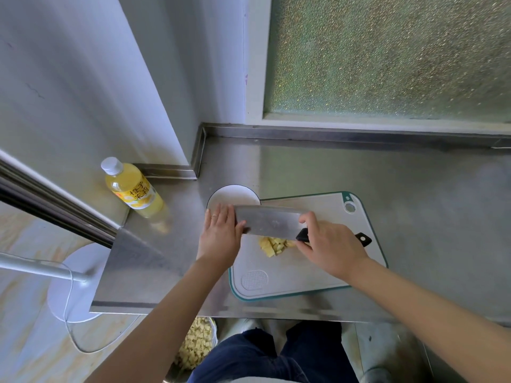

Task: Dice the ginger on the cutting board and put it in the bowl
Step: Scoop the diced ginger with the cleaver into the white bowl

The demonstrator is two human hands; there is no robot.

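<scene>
The right hand (333,246) is curled round the black handle of a broad cleaver (268,221), holding the blade on edge across the grey cutting board (290,272). The left hand (221,233) lies open, fingers straight, with its thumb against the far end of the blade. A small heap of diced ginger (275,246) sits on the board just on the near side of the blade, partly hidden by the right hand. The white bowl (232,196) stands on the steel counter (414,203) just beyond the board's far left corner, behind the left hand. A bottle of yellow drink (132,189) stands further left on the counter, well apart from the board
</scene>
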